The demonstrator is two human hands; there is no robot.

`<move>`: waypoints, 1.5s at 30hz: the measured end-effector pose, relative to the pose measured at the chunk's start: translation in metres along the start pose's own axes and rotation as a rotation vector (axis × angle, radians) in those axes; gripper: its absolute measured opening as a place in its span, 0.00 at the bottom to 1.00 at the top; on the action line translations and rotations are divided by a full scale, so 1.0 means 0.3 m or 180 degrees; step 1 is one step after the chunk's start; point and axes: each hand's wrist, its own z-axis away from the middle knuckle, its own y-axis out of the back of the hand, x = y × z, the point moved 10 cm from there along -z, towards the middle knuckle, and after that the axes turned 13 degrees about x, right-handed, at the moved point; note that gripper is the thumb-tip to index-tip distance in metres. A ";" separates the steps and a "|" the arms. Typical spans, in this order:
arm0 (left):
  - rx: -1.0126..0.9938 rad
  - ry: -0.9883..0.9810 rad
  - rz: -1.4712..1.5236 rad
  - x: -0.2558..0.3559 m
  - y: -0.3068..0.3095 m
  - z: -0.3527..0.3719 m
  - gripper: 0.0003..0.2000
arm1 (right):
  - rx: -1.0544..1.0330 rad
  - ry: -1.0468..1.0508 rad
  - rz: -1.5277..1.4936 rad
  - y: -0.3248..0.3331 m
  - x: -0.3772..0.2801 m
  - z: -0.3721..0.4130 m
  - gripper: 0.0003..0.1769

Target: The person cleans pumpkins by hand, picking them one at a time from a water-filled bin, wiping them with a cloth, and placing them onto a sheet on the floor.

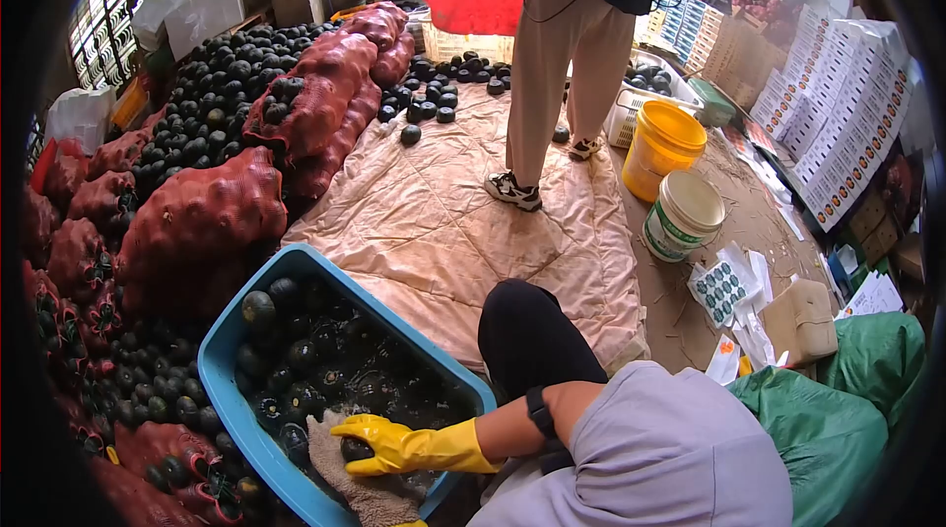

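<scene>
My right hand (pixel 389 446), in a yellow rubber glove, is closed around a small dark green squash (pixel 356 448) at the near end of a blue tub (pixel 219 360). Beside that squash lies a beige fluffy cloth (pixel 345 483), which covers most of my left hand. Only a bit of the yellow glove of my left hand (pixel 410 524) shows at the bottom edge; its fingers are hidden under the cloth. More dark green squashes (pixel 301 355) sit in water in the tub, some partly under the surface.
Red mesh sacks (pixel 212 222) and heaped loose squashes (pixel 212 108) crowd the left. A person (pixel 562 64) stands ahead on a pinkish quilt (pixel 414 241), one hand by a red basin (pixel 476 0). A yellow bucket (pixel 662 153), white bucket (pixel 680 217) and green sacks (pixel 813 428) are rightward.
</scene>
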 end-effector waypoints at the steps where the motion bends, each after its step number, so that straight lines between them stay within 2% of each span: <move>1: -0.0079 0.0450 0.0806 -0.025 -0.014 -0.003 0.30 | 0.0397 0.0067 0.0325 0.000 0.011 -0.013 0.40; 2: 0.0140 0.0671 0.0728 -0.022 -0.075 0.089 0.31 | 0.0282 -0.0402 -0.0114 -0.070 0.173 -0.092 0.38; 4: -0.1248 0.1552 0.0335 -0.090 -0.169 0.125 0.28 | 0.0948 -0.1022 0.0648 0.044 0.160 -0.106 0.40; 5: -0.1105 0.1553 0.0369 -0.072 -0.188 0.159 0.27 | 0.1257 -0.0661 0.0428 0.053 0.239 -0.159 0.40; 6: -0.0970 0.1536 0.0400 -0.040 -0.219 0.197 0.26 | 0.1100 -0.1199 0.0040 0.092 0.217 -0.158 0.41; 9: -0.0509 0.1503 0.0515 0.009 -0.258 0.289 0.24 | 0.0623 -0.0426 -0.0163 0.021 0.082 -0.027 0.41; 10: -0.0422 0.1437 0.0462 -0.002 -0.249 0.300 0.24 | 0.0371 -0.0393 -0.0463 -0.033 0.066 0.036 0.40; 11: -0.0392 0.1375 0.0421 -0.006 -0.243 0.290 0.23 | 0.0178 0.0133 -0.0038 -0.013 -0.026 0.074 0.40; 13: -0.0383 0.1177 0.0309 -0.010 -0.240 0.272 0.23 | 0.0223 0.0136 -0.0411 0.020 -0.001 0.010 0.40; 14: -0.0390 0.1089 0.0266 -0.011 -0.242 0.265 0.23 | 0.0905 0.0191 0.0010 0.074 0.044 -0.059 0.40; 15: -0.0392 0.1010 0.0242 -0.009 -0.242 0.250 0.23 | 0.1733 -0.0056 0.0307 0.130 0.087 -0.099 0.37; 17: -0.0392 0.0817 0.0163 0.012 -0.233 0.236 0.23 | 0.1313 -0.0048 0.0232 0.089 0.102 -0.098 0.37; 18: -0.0380 0.0723 0.0121 0.021 -0.228 0.232 0.23 | 0.0655 0.0268 0.0134 0.045 0.026 -0.058 0.35; 20: -0.0377 0.0504 -0.0034 0.053 -0.223 0.208 0.22 | 0.0355 0.0310 0.0521 0.049 0.035 -0.071 0.30; 23: -0.0364 -0.0196 -0.0553 0.104 -0.230 0.276 0.23 | -0.0092 0.0439 0.1037 0.001 0.048 -0.133 0.23; 24: -0.0344 -0.0408 -0.0639 0.122 -0.250 0.308 0.23 | 0.0270 0.0423 0.0980 -0.001 -0.014 -0.090 0.23; 25: -0.0279 -0.0342 -0.0647 0.113 -0.219 0.297 0.23 | 0.0631 0.0411 0.0912 -0.001 -0.078 -0.043 0.23; 26: -0.0218 -0.0230 -0.0558 0.102 -0.202 0.290 0.23 | 0.0753 0.0567 0.1597 -0.001 -0.227 0.027 0.23; 28: -0.0148 0.0153 -0.0231 0.084 -0.162 0.243 0.23 | 0.0352 0.1352 0.1204 -0.060 -0.228 0.052 0.24; 31: -0.0164 0.0356 0.0092 0.081 -0.139 0.170 0.24 | -0.0277 0.0708 -0.0223 -0.114 -0.138 -0.005 0.25; 32: -0.0157 0.0387 0.0104 0.079 -0.149 0.175 0.24 | 0.0107 -0.0134 -0.0469 -0.027 -0.168 0.003 0.27; 33: -0.0138 0.0437 0.0146 0.072 -0.159 0.185 0.24 | 0.0289 -0.0756 -0.1303 -0.025 -0.127 -0.004 0.29; 35: -0.0117 0.0476 0.0234 0.053 -0.189 0.220 0.25 | 0.1006 0.0106 -0.0392 0.002 -0.036 -0.043 0.35; 36: -0.0104 0.0489 0.0312 0.049 -0.193 0.227 0.25 | 0.0909 0.0706 -0.0179 0.028 -0.097 -0.056 0.36; 37: -0.0083 0.0507 0.0350 0.053 -0.183 0.223 0.25 | 0.0186 0.0608 0.0614 0.007 -0.061 -0.045 0.39; 39: -0.0065 0.0542 0.0417 0.063 -0.157 0.192 0.25 | -0.0977 0.0034 0.0903 -0.015 -0.123 0.017 0.44; 40: -0.0063 0.0555 0.0447 0.068 -0.138 0.169 0.26 | -0.1111 -0.0072 0.1188 -0.004 -0.150 0.025 0.48; 43: -0.0007 0.0568 0.0562 0.074 -0.107 0.149 0.26 | -0.1313 -0.1304 -0.0127 0.001 -0.115 0.036 0.49; 44: 0.0008 0.0579 0.0584 0.073 -0.102 0.162 0.27 | -0.0701 -0.1530 -0.0543 -0.053 0.000 0.036 0.51; 45: 0.0032 0.0596 0.0596 0.070 -0.114 0.184 0.27 | -0.0083 -0.1490 -0.0878 -0.056 0.012 0.031 0.51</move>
